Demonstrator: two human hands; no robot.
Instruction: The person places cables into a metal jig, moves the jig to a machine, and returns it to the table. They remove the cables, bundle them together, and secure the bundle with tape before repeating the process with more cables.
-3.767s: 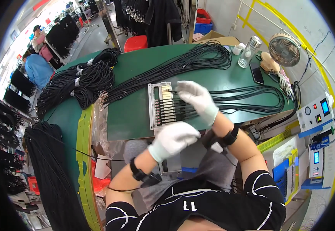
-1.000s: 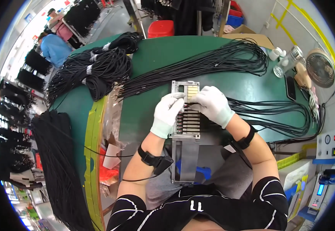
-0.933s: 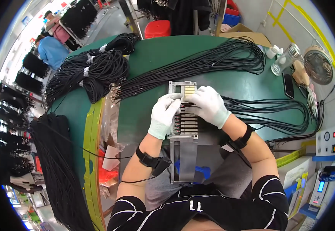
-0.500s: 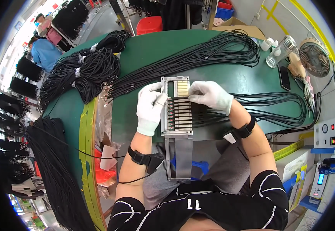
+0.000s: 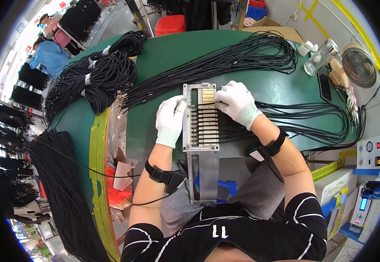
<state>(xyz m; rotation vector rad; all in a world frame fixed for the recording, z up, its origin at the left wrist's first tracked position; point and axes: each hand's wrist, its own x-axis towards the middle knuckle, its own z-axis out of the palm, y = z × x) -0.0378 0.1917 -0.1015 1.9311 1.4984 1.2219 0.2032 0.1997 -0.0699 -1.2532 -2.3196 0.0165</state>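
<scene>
My two hands wear two white gloves, and both work at one metal fixture [image 5: 202,149] lying near the front edge of the single green table [image 5: 168,50], straight ahead of me. With my right hand [image 5: 239,104] I pinch one uppermost black cable [image 5: 205,104], thumb and fingers closed on it at the fixture's right side, while its tip lies toward the left rail. My left hand [image 5: 170,117] sits at the fixture's left edge with its fingers bent in; I cannot tell whether anything is between them. Below that one cable, a row of black cables [image 5: 206,126] lies side by side across the fixture, roughly eight, too fine to count surely; above it a few cream slots [image 5: 208,94] are bare. The row's cables trail off to my right in one long loop [image 5: 299,120]. One metal trough [image 5: 208,177] extends from the fixture toward my lap. I wear two black wrist straps, one on my left wrist [image 5: 158,174] and one on my right [image 5: 277,144]. Behind the fixture lies one loose cable bundle [image 5: 225,63]; to its left, one coiled pile [image 5: 107,76] shows four pale ties. At the far right stand one fan [image 5: 359,64], one glass jar [image 5: 320,60] and one phone [image 5: 324,87].
</scene>
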